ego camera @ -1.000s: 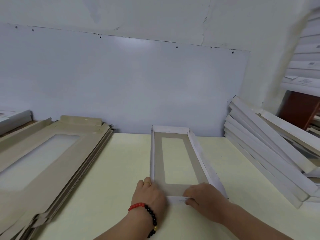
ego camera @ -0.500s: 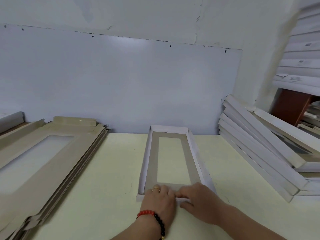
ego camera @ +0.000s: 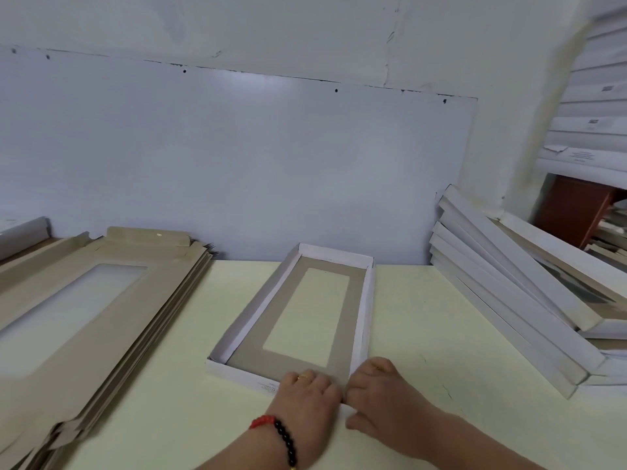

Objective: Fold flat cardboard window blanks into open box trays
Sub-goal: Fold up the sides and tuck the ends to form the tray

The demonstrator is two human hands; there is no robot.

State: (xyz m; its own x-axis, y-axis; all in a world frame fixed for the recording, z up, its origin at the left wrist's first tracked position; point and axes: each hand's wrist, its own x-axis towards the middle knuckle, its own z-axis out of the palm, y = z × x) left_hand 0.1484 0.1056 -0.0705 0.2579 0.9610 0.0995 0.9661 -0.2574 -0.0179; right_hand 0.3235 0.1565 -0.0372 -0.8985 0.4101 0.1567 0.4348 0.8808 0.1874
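- Swung since half a second ago, the box tray (ego camera: pixel 298 317) now angles leftward at its near end on the pale table (ego camera: pixel 424 334).
- Flat blanks (ego camera: pixel 84 307) stack at left; folded trays (ego camera: pixel 509 293) lean at right.
- Left hand (ego camera: pixel 307 398) and right hand (ego camera: pixel 376 391) curl over the tray's near wall, gripping it.
- Print on that wall is unreadable.

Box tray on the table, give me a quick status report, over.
Left hand and right hand pressing the near end wall. Box tray has all four walls raised. Nothing in the way.
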